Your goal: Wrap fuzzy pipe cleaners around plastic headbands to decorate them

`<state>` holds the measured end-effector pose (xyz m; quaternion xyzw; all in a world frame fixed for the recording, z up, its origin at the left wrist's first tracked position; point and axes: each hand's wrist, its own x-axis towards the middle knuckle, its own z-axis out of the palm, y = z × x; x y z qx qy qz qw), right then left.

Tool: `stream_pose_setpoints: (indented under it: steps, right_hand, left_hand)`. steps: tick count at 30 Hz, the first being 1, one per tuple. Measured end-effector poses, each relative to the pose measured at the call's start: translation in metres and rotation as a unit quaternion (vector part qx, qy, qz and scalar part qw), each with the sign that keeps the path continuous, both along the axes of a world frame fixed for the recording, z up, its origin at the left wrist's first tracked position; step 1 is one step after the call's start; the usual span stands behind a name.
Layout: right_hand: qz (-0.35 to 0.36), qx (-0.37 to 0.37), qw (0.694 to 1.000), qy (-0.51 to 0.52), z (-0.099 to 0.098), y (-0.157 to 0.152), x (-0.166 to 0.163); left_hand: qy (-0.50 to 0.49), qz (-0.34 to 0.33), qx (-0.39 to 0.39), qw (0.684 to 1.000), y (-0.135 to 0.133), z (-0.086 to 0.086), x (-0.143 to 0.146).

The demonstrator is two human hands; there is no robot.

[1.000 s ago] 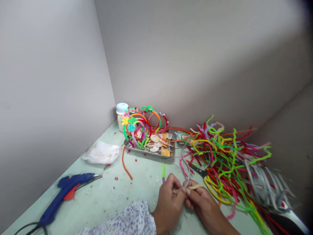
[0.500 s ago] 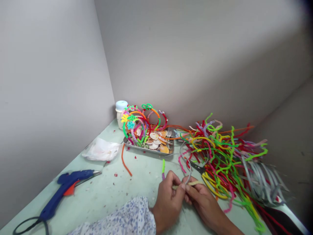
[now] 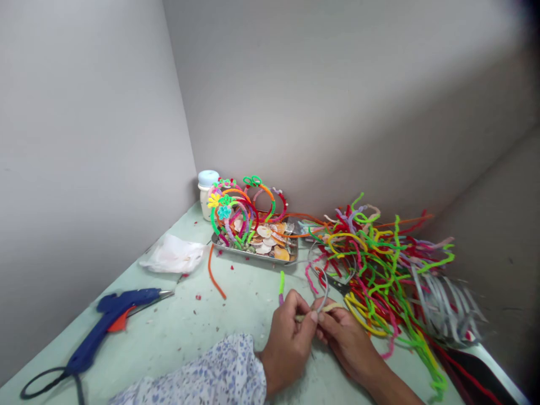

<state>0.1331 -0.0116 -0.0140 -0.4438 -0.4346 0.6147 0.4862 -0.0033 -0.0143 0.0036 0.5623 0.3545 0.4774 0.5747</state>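
Close together at the front of the table, both my hands are closed in a pinch. A thin grey headband (image 3: 325,289) curves up out of the place where the fingertips meet. My left hand (image 3: 291,340) grips it there. A green and purple fuzzy end (image 3: 281,284) sticks up behind that hand; whether it belongs to the headband is hidden. My right hand (image 3: 348,343) has its thumb and fingers pressed on a pale yellow pipe cleaner (image 3: 333,307), which crosses the headband at the fingertips.
A blue glue gun (image 3: 112,323) lies at the left, near a white plastic bag (image 3: 172,255). Behind stand a metal tray (image 3: 253,257) of shells with colourful headbands (image 3: 236,211) and a lidded jar (image 3: 206,194). A pipe cleaner pile (image 3: 379,259), yellow-handled scissors (image 3: 363,316) and grey headbands (image 3: 449,306) fill the right.
The view has shifted slightly. The pale yellow pipe cleaner's free end shows shorter and more bent beside my right hand. Both hands keep their hold at nearly the same spot.
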Motion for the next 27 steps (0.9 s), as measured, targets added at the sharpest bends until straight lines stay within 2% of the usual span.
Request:
stream_pose_setpoints:
  steps: [5,10,17,27]
  right_hand:
    - [-0.025,-0.028,0.999,0.007,-0.0016,0.0016,0.0012]
    - [-0.033,-0.020,0.999,0.015,-0.0044,0.0026,0.0010]
    - [-0.021,-0.021,0.999,-0.016,-0.0021,-0.0008,-0.0004]
    - [-0.026,0.004,0.998,-0.059,-0.0013,-0.0024,-0.0046]
  left_hand:
    - [0.021,0.009,0.014,1.000,-0.0006,0.0041,-0.0022]
    - [0.033,0.018,0.026,0.999,-0.0016,0.0074,-0.0031]
    - [0.003,0.006,0.002,1.000,-0.0004,0.0034,0.0004]
    - [0.019,0.028,0.002,0.999,0.0034,0.0008,0.0023]
